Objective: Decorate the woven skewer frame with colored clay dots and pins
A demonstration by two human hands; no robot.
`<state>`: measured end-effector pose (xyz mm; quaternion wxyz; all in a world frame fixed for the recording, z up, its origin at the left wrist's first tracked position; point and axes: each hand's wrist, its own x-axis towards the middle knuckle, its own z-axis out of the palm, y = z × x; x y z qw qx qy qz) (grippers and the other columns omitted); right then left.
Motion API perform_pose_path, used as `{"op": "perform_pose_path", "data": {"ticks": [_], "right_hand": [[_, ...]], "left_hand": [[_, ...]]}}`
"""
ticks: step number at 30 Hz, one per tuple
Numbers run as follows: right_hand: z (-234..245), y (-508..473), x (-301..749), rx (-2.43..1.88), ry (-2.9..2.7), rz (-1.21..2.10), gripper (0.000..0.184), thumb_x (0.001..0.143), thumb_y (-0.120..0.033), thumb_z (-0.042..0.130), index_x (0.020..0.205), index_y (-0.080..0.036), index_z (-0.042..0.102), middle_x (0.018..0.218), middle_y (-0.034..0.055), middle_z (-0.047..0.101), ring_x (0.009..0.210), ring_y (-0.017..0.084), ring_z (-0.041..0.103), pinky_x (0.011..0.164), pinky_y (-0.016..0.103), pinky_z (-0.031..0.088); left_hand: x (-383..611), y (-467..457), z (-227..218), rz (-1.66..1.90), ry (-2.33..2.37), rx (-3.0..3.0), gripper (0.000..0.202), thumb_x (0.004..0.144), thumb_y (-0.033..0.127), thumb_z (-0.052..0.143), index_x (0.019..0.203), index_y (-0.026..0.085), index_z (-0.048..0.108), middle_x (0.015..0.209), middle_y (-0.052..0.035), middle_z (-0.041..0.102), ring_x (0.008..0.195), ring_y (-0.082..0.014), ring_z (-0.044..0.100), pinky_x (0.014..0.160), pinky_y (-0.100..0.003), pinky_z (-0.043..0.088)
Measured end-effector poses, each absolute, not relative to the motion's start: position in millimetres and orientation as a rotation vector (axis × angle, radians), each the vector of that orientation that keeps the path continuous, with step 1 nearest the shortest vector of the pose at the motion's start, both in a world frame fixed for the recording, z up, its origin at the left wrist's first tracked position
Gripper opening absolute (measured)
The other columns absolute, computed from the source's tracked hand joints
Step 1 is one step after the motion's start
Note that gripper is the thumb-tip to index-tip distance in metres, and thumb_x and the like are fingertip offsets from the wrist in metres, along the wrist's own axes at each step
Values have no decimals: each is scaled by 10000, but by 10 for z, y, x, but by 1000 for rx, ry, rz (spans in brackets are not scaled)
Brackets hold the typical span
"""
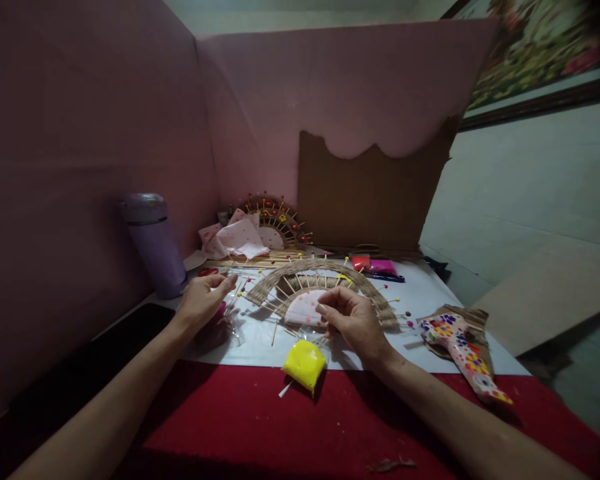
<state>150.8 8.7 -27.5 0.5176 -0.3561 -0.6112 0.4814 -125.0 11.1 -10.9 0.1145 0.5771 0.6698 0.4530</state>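
A fan-shaped craft of woven cardboard strips [365, 287] with thin sticks and small coloured beads lies on a white sheet [425, 293]. My right hand [353, 320] rests over its lower middle, fingers curled in a pinch near the pink dotted centre piece [303, 308]; what it pinches is too small to see. My left hand [205, 300] hovers to the left, fingers bent together over clear plastic wrapping [230, 330]. A yellow clay packet [304, 363] lies just in front of my right hand on the red cloth [260, 427].
A purple flask [153, 243] stands at left by the pink wall. A second beaded fan [275, 220] and pink dotted fabric [235, 239] lie behind. A flower-patterned glue gun [463, 353] rests at right. Red and pink clay packets [375, 265] sit at the back. Brown cardboard [370, 200] stands upright.
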Motion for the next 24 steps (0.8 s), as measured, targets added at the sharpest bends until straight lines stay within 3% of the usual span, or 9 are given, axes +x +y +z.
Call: {"op": "perform_pose_path", "data": {"ticks": [6, 11, 14, 19, 24], "right_hand": [[-250, 77, 1505, -810, -1483, 1181, 167, 720, -293, 646, 806, -150, 629, 570, -35, 560, 440, 78, 500, 430, 215, 455], [-231, 66, 1505, -798, -1512, 1214, 186, 658, -272, 708, 627, -160, 564, 518, -52, 536, 382, 61, 456, 377, 193, 389], [-233, 69, 1507, -806, -1516, 1191, 242, 689, -339, 696, 614, -159, 553, 501, -53, 518, 377, 57, 433, 367, 186, 361], [-204, 51, 1521, -812, -1626, 1124, 442, 825, -489, 514, 542, -150, 546, 446, -34, 480, 357, 55, 385, 360, 195, 297], [-211, 46, 1501, -751, -1655, 1072, 212, 704, -316, 686, 625, -177, 548, 545, -45, 519, 443, 68, 423, 407, 190, 337]], "left_hand": [[-1237, 85, -80, 1438, 1963, 1771, 473, 754, 573, 505, 727, 143, 699, 736, -61, 717, 703, -209, 633, 625, -259, 432], [-1198, 48, -27, 1513, 1975, 1795, 445, 754, 545, 512, 707, 144, 698, 740, -79, 721, 723, -221, 647, 640, -273, 458], [-1193, 48, -20, 1527, 1969, 1790, 432, 753, 541, 517, 710, 151, 697, 747, -77, 722, 737, -226, 651, 654, -279, 464], [-1205, 48, -5, 1540, 1989, 1826, 410, 748, 538, 515, 690, 173, 691, 725, -58, 716, 717, -225, 640, 612, -280, 453], [-1189, 14, 23, 1557, 2048, 1870, 379, 767, 505, 509, 721, 174, 689, 762, -74, 703, 749, -247, 623, 632, -321, 449]]}}
